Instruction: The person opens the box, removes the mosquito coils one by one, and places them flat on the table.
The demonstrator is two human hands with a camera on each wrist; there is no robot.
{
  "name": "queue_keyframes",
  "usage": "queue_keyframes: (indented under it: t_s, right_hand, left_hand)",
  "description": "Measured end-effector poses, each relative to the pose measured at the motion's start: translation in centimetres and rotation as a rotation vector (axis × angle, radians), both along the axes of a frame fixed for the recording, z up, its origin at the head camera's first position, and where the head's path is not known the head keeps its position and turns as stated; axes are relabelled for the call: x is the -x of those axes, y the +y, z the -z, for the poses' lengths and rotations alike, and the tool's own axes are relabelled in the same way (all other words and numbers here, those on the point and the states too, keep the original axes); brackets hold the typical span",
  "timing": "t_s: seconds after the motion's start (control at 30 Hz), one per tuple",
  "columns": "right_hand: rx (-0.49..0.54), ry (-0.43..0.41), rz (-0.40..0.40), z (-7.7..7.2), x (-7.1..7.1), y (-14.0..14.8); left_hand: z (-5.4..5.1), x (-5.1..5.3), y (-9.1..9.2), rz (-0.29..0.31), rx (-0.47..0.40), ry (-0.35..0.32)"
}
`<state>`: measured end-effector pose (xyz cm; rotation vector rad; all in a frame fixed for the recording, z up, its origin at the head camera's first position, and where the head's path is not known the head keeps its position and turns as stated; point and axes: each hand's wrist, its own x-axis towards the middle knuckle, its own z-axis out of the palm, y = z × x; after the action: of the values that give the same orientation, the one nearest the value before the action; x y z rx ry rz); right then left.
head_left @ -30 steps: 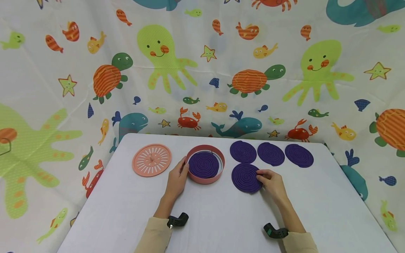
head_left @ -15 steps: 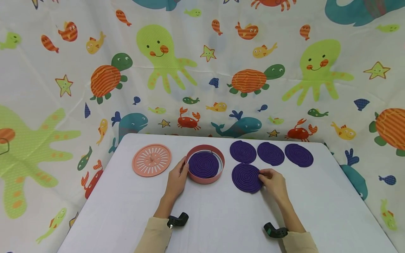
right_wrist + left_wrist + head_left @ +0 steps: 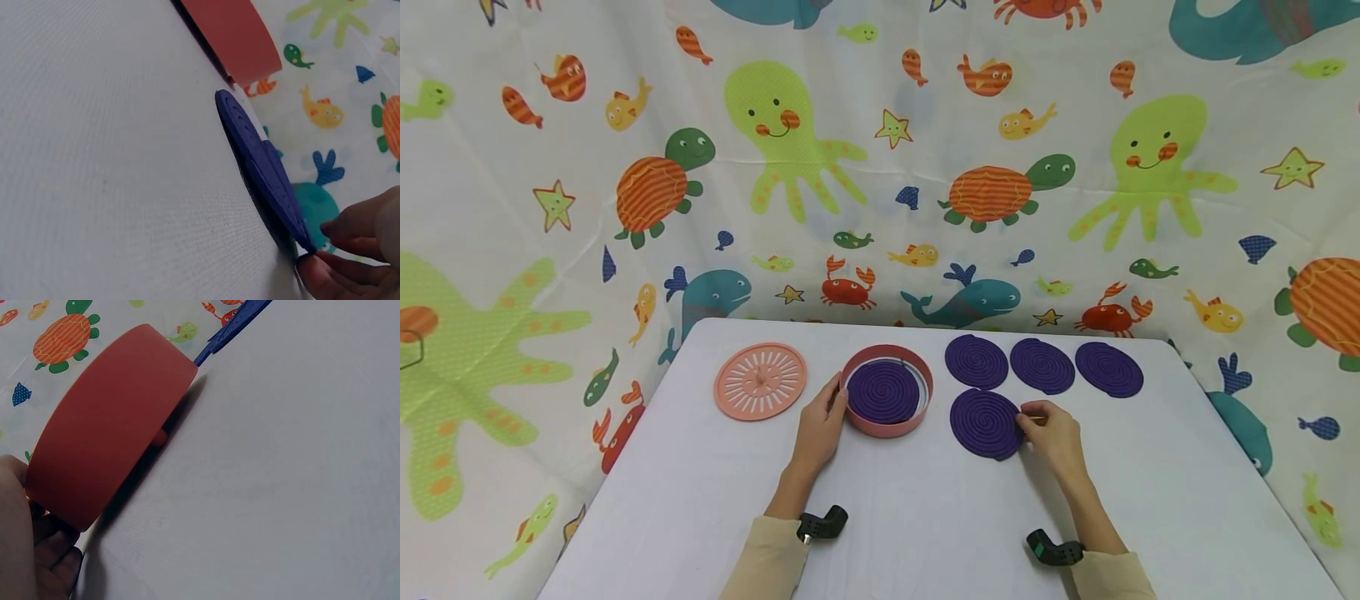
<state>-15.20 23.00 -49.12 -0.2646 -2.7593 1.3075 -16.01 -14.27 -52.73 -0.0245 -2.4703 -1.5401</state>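
Note:
In the head view, my left hand (image 3: pixel 820 423) grips the left side of a round pink mosquito coil holder (image 3: pixel 886 430); its fingers reach under the wall (image 3: pixel 115 425) in the left wrist view. A purple spiral mosquito coil (image 3: pixel 883 390) lies inside the holder. My right hand (image 3: pixel 1054 437) is at the right edge of another purple coil (image 3: pixel 985 423) in front of the back row. In the right wrist view a lower fingertip touches that coil's edge (image 3: pixel 265 169), while the finger above stands slightly apart from it.
Three more purple coils, the left (image 3: pixel 976 362), middle (image 3: pixel 1042 365) and right (image 3: pixel 1108 369), lie along the back right of the white table (image 3: pixel 917 517). A pink slotted lid (image 3: pixel 760 382) lies at the back left. A sea-animal curtain (image 3: pixel 880 175) hangs behind the table.
My right fingers have slid slightly right, from over the front coil to its edge. That coil has shifted very slightly right. The left hand and the holder have stayed in place.

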Motion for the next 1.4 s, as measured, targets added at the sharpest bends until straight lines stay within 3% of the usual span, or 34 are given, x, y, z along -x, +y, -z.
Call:
queue_keyframes:
  t_s: [0.43, 0.7, 1.4]
  right_hand:
    - [-0.024, 0.017, 0.002, -0.6, -0.2, -0.1]
    - [-0.109, 0.104, 0.029, -0.9, -0.3, -0.4]
    - [-0.043, 0.201, 0.068, -1.8, -0.3, -1.1]
  left_hand:
    - [0.0, 0.0, 0.0, -0.002, 0.002, -0.008]
    - [0.0, -0.1, 0.0, 0.001, 0.01, -0.011]
    - [0.0, -0.1, 0.0, 0.004, 0.005, 0.001]
